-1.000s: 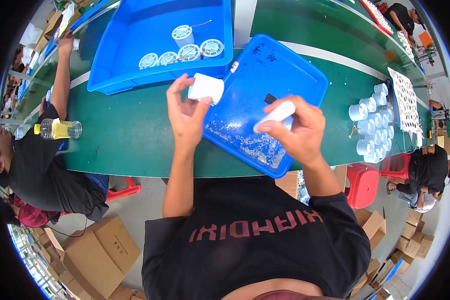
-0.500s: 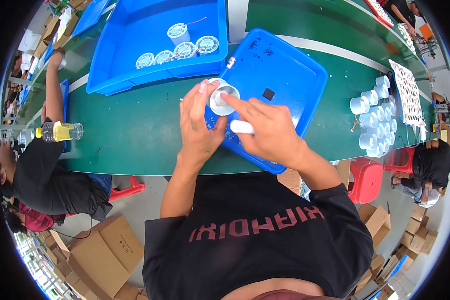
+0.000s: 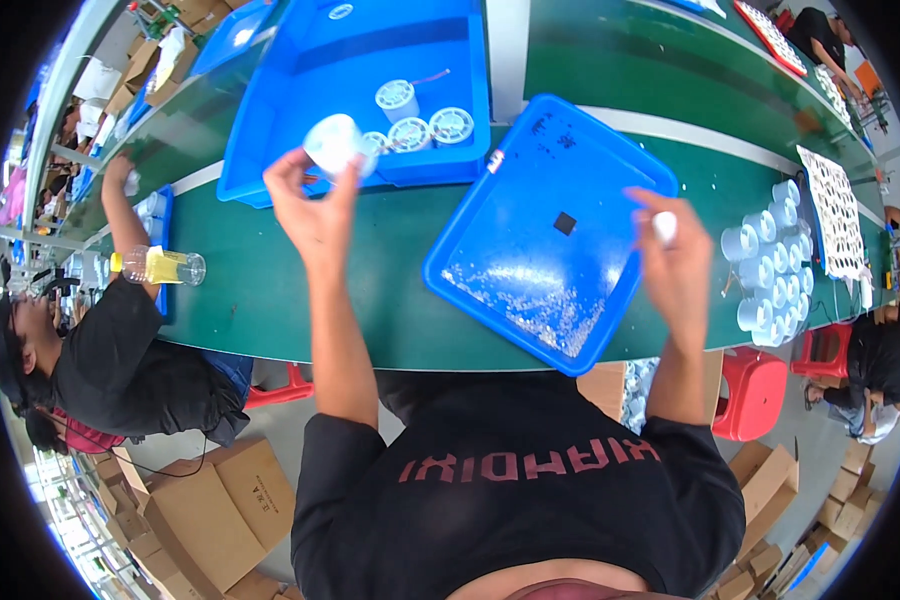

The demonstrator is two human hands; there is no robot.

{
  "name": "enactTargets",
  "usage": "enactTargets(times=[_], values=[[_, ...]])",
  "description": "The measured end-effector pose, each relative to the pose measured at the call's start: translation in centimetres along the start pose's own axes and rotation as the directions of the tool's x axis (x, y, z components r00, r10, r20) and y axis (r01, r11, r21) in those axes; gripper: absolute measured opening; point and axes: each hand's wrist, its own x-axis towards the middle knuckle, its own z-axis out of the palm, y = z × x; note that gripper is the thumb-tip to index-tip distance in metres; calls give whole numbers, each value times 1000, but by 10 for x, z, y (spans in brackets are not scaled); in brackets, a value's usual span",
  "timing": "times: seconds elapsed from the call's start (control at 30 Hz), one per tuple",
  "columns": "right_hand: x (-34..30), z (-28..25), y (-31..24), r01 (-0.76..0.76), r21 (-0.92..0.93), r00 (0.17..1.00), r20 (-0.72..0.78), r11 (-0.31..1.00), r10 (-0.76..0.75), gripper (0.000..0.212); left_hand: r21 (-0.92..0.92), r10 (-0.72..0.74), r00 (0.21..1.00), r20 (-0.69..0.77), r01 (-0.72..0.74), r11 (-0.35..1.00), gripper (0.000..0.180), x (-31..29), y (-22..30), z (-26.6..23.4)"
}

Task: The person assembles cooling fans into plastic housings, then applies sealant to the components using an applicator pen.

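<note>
My left hand (image 3: 315, 218) pinches a white round plastic housing (image 3: 332, 143) at the front left corner of the blue bin (image 3: 400, 50). The housing is smeared by motion. Several white housings (image 3: 408, 134) with spoked tops stand in the bin, some with thin wires. My right hand (image 3: 678, 265) is curled round a short white rounded stick (image 3: 664, 228) above the right edge of the blue tray (image 3: 520, 240); its index finger points out and is blurred. A small black square (image 3: 564, 223) and scattered whitish bits (image 3: 540, 310) lie in the tray.
Several white cups (image 3: 758, 272) stand in rows on the right beside a white sheet with black shapes (image 3: 830, 212). At the left a bottle (image 3: 175, 267) lies on its side near another person's arm (image 3: 125, 210). A red stool (image 3: 750, 395) and cardboard boxes (image 3: 210, 505) are below the table.
My hands have parted. The left carried the housing leftward to the bin's edge; the right, whose finger was inside the housing, moved right with the white stick. The view has shifted slightly.
</note>
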Motion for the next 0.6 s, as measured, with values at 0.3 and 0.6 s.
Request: enactTargets(times=[0.3,0.6], values=[[-19,-101,157,-576,-738,794,-403,351,456,52,747,-346,864,367,-52,662,52,123,-65,17],[-17,-106,133,-578,-668,806,-374,469,460,35,715,-326,739,590,-290,636,54,110,-76,71]])
